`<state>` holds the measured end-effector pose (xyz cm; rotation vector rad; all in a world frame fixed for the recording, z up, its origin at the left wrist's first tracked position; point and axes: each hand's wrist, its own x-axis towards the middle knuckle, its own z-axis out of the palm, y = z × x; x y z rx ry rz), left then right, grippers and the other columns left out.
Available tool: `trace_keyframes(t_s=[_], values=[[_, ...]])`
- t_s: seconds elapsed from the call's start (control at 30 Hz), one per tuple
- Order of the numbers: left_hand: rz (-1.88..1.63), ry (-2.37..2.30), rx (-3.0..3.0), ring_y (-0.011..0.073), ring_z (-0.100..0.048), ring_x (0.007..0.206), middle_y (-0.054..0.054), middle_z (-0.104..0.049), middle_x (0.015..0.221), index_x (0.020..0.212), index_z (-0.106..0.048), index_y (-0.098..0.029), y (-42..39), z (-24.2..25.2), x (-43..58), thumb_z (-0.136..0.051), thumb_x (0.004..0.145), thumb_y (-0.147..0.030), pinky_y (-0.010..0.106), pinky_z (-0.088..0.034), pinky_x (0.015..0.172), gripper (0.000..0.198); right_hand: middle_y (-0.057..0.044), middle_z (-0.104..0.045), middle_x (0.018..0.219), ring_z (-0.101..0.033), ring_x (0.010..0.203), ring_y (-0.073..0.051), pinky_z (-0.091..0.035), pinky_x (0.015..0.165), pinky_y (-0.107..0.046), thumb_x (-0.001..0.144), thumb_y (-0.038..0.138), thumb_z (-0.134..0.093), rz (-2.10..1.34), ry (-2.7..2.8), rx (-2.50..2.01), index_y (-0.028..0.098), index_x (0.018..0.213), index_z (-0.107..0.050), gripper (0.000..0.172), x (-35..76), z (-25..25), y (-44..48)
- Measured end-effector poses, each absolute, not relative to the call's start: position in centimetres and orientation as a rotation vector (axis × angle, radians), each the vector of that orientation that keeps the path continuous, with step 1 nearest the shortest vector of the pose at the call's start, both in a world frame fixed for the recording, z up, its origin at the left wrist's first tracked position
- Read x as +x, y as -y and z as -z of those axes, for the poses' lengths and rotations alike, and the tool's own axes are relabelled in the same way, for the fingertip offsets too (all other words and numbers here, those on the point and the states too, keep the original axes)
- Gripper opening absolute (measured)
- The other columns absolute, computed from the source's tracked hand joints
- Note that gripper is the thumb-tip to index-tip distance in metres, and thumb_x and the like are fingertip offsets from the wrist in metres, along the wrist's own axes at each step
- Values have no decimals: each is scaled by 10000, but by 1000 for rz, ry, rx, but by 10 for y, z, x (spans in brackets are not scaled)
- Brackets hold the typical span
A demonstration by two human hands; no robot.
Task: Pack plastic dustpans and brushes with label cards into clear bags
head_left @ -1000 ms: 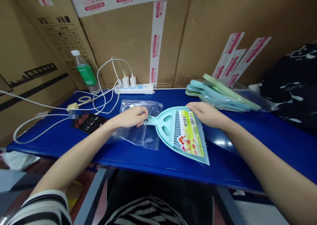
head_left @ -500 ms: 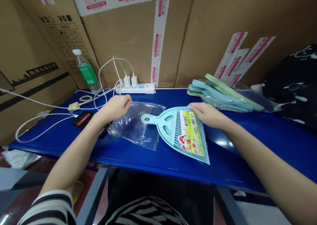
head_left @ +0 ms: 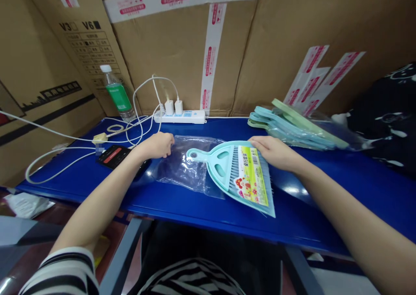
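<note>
**Right hand lies flat on a pale teal dustpan, left hand at a clear plastic bag**

The right hand is spread, its fingers together and resting on the dustpan's upper edge, gripping nothing. The left hand is loosely curled at the bag's top edge; whether it pinches the plastic, I cannot tell. The dustpan lies flat on a blue table, handle pointing left, and partly overlaps the bag. Grey bristles show at its right side, beside a yellow-green printed label. Just beyond the right hand lies a stack of similar dustpans. A black phone lies to the left of the left hand.
</note>
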<state>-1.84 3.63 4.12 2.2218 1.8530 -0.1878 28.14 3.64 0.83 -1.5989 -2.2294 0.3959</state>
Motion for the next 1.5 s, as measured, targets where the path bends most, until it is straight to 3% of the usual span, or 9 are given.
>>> trace_keyframes(t_s=[0.17, 0.5, 0.83, 1.0, 1.13, 1.27, 1.5], values=[[-186, -1620, 2254, 97, -610, 520, 39, -697, 733, 1027, -565, -112, -35, -32, -14, -316, 817, -92, 207, -486, 551, 327, -57, -686, 712, -651, 707, -234, -490, 690, -334, 826, 249, -333, -365, 2242, -1575, 239, 671, -552, 268, 282, -6, -36], [-437, -1499, 2138, 66, -593, 465, 25, -657, 728, 968, -523, -143, -36, -26, -9, -430, 765, -101, 157, -453, 454, 227, -53, -684, 735, -642, 721, -232, -481, 681, -334, 825, 238, -366, -436, 2096, -1598, 248, 710, -503, 179, 274, -2, -34], [-426, -1481, 2073, 108, -628, 513, 44, -669, 750, 917, -517, -154, -35, -23, -6, -504, 754, -188, 212, -474, 500, 166, -21, -655, 664, -612, 640, -207, -469, 609, -312, 825, 259, -399, -458, 1998, -1503, 260, 711, -462, 130, 269, 11, -36], [-267, -1586, 2221, 114, -615, 525, 11, -663, 627, 809, -550, -160, -37, -24, -8, -485, 783, -223, 233, -451, 567, 94, -52, -690, 791, -627, 775, -223, -484, 706, -344, 829, 280, -399, -476, 2003, -1514, 243, 722, -549, 188, 273, 14, -41], [-109, -1600, 2340, 103, -576, 499, 0, -653, 548, 588, -516, -178, -35, -27, -7, -409, 832, -232, 235, -414, 582, 273, -38, -657, 703, -596, 669, -194, -473, 590, -312, 865, 337, -369, -772, 1961, -1460, 215, 823, -659, 317, 282, 14, -44], [-83, -1558, 2353, 91, -545, 462, -9, -641, 516, 529, -494, -182, -34, -27, -4, -375, 826, -165, 230, -389, 577, 321, -23, -628, 647, -523, 538, -144, -424, 491, -271, 862, 373, -441, -1098, 1854, -1380, 175, 925, -697, 330, 286, 11, -43], [-10, -1675, 2304, 122, -578, 512, -2, -642, 535, 519, -484, -189, -34, -28, -3, -384, 837, -169, 259, -394, 616, 334, -85, -712, 953, -657, 869, -177, -532, 718, -296, 912, 249, -430, -1395, 1463, -1452, 186, 957, -664, 246, 274, 2, -35]])
